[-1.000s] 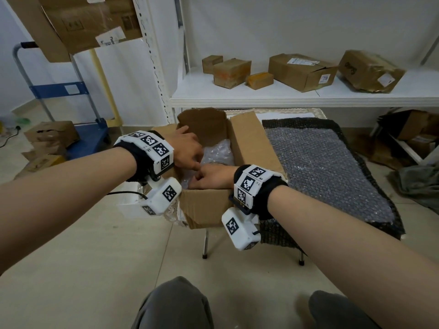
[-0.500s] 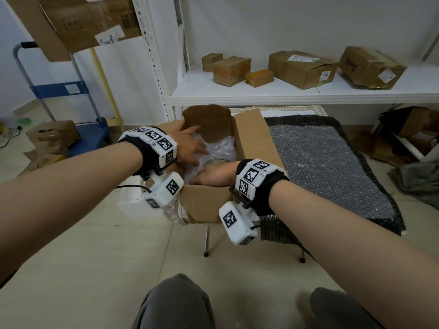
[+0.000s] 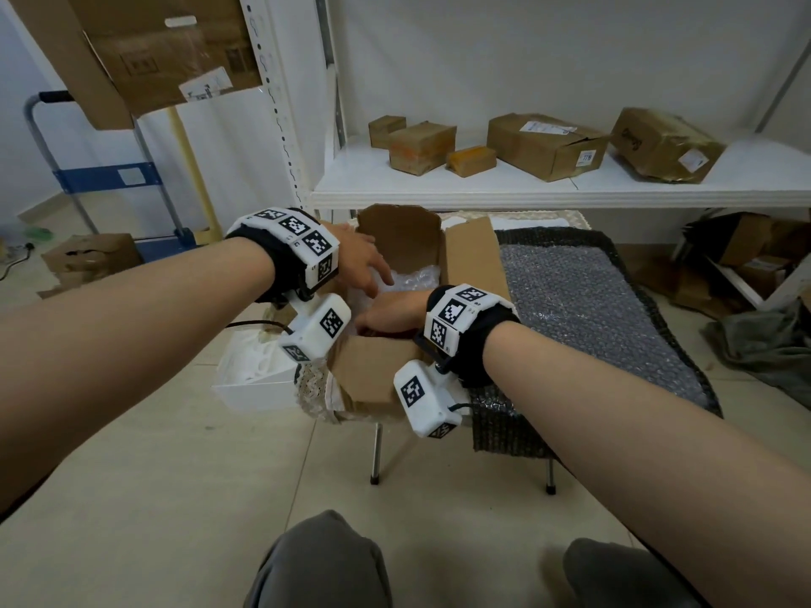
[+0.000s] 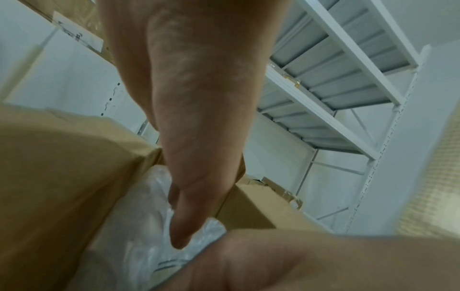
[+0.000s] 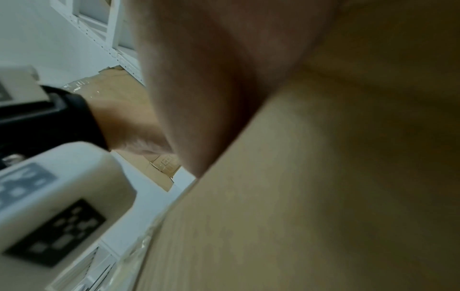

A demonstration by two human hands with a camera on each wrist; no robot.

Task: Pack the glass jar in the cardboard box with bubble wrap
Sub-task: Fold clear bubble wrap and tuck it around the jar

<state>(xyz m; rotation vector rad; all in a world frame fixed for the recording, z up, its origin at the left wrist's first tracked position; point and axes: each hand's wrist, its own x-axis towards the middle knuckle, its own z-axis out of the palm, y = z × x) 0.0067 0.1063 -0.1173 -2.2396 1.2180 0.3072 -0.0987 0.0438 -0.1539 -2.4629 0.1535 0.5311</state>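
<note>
The open cardboard box [image 3: 471, 261] stands on a small table with its flaps up. Clear bubble wrap [image 3: 417, 276] fills its inside. My left hand [image 3: 366, 267] reaches over the box's left side, its straight fingers [image 4: 189, 196] lying on the bubble wrap [image 4: 149, 226]. My right hand [image 3: 386, 315] lies low inside the box by the front wall [image 3: 373, 370], fingers stretched leftward on the contents, their tips hidden. The glass jar is covered by wrap and hands; I cannot make it out.
A large sheet of bubble wrap [image 3: 583, 313] on a dark mat covers the table right of the box. A white tray [image 3: 254, 379] sits to the left. Behind is a white shelf [image 3: 439, 190] with several small cartons. A blue trolley [image 3: 105, 177] stands far left.
My left hand has uncurled and its fingers now stretch rightward across the wrap. The right hand stays low in the box, shifted slightly toward the front wall.
</note>
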